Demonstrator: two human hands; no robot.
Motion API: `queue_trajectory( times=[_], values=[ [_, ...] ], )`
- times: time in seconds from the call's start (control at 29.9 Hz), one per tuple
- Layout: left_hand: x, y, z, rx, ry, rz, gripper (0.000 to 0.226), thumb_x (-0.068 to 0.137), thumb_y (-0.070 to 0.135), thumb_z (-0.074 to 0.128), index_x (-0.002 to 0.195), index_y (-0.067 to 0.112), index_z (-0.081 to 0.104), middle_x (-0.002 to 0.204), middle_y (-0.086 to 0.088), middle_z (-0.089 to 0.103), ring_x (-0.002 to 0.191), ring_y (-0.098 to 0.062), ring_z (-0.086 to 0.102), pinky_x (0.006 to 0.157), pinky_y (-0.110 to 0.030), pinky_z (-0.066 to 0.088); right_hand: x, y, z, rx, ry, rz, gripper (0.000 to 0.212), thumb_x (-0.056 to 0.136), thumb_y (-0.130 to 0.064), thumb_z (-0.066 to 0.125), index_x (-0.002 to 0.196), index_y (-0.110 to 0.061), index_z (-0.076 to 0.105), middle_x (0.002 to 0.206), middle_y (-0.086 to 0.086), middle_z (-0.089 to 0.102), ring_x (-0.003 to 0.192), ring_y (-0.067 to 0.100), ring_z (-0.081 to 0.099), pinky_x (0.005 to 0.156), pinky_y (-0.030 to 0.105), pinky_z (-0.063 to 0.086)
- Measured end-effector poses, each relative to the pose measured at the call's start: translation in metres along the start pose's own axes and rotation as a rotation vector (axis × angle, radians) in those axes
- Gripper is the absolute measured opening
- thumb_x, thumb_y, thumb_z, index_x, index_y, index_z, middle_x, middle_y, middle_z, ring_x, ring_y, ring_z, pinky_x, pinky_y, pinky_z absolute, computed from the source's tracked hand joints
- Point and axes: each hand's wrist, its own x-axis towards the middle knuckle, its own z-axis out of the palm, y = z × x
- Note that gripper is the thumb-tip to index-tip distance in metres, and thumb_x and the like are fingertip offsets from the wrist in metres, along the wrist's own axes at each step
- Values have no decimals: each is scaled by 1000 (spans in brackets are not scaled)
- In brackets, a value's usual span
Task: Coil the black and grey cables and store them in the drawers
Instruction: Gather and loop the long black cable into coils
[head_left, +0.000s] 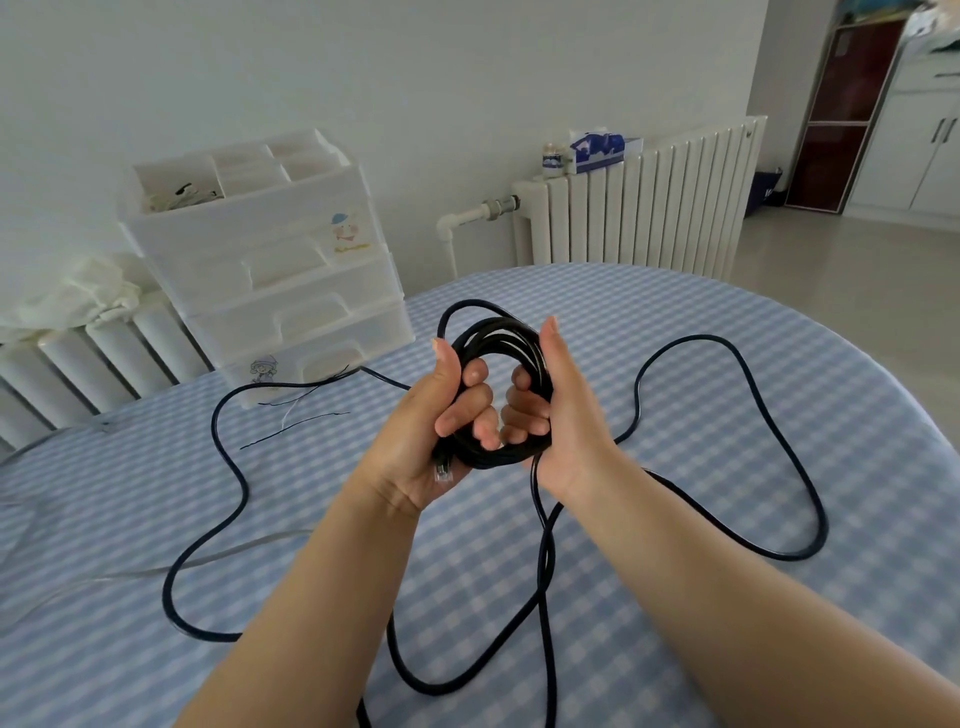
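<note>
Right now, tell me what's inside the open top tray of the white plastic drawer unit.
The white plastic drawer unit's left top compartment holds small dark and pale items, too blurred to identify. The other compartments look bare, though their walls hide their floors.

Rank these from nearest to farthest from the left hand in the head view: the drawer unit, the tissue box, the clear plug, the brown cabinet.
1. Clear plug, in the left hand's palm.
2. Drawer unit, on the table's far left.
3. Tissue box, on the radiator by the wall.
4. Brown cabinet, far right across the room.
</note>
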Motion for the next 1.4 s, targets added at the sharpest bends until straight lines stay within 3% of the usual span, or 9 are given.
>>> queue_trajectory(
  times=[0.23, 0.33, 0.47, 0.57, 0.67, 0.87, 0.97, 1.1, 1.4],
  values=[
    [2, 12, -9, 53, 92, -82, 53, 80, 67, 38, 66, 16, 44, 34, 11, 26, 24, -2, 22, 28, -17, 23, 6, -5, -2, -309, 107, -226, 35, 101, -34, 45, 91, -10, 68, 80, 5, 74, 73, 17, 67, 67, 32, 56],
    [1, 19, -10, 67, 108, -87, 59, 86, 70, 30, 63, 17, 43, 33, 10, 25, 22, -2, 21, 28, -15, 16, 11, -14, -7, -559, 166, -383, 36, 102, -35, 42, 80, -13, 61, 71, 0, 69, 65, 12, 65, 63, 29, 54],
    [-2, 32, -16, 24, 63, -58, 54, 96, 58, 32, 61, 18, 44, 30, 10, 27, 21, -3, 23, 29, -15, 15, 14, -26, -14, -646, 38, -367, 46, 102, -43, 34, 72, -13, 51, 54, -2, 58, 40, 11, 49, 37, 22, 39],
    [-3, 34, -15, -8, 26, -42, 52, 99, 50, 33, 59, 18, 45, 30, 10, 28, 20, -3, 24, 28, -15, 16, 22, -23, -20, -771, 102, -332, 49, 101, -48, 33, 66, -16, 43, 48, -3, 39, 39, 11, 30, 37, 22, 24],
    [-2, 33, -9, -26, 110, 36, 51, 101, 46, 32, 60, 18, 43, 31, 9, 26, 21, -4, 22, 28, -16, 16, 27, -15, -17, -916, 131, -322, 48, 101, -47, 32, 65, -17, 43, 51, -3, 42, 41, 10, 34, 44, 26, 28],
    [1, 41, -16, -187, 440, 345, 41, 100, 38, 34, 64, 20, 41, 38, 9, 24, 29, -7, 20, 34, -18, 23, 12, 14, -8, -1602, -64, -296, 22, 104, -27, 32, 121, -19, 43, 80, 2, 61, 61, 19, 56, 54, 36, 42],
    [-2, 51, -24, -242, 607, 460, 38, 98, 34, 36, 63, 21, 41, 43, 9, 26, 35, -7, 21, 38, -20, 26, -1, 18, -5, -2037, -209, -105, 76, 90, 2, 43, 152, -20, 5, 115, 13, 57, 64, 23, 51, 49, 31, 38],
    [-6, 54, -24, -123, 799, 535, 41, 98, 40, 33, 62, 22, 41, 47, 6, 30, 40, -12, 26, 43, -20, 33, -13, 17, 7, -2210, -312, -158, 96, 81, 10, 45, 153, -19, -11, 67, 0, 47, 48, 13, 37, 41, 27, 26],
    [1, 2, -12, 721, 665, 776, 48, 101, 42, 27, 75, 6, 43, 45, -4, 39, 38, -20, 39, 42, -32, 44, -29, 14, 20, -2145, -321, -330, 34, 89, 3, 42, 120, -8, 48, 68, 0, 44, 55, 15, 39, 45, 28, 27]
  ],
)
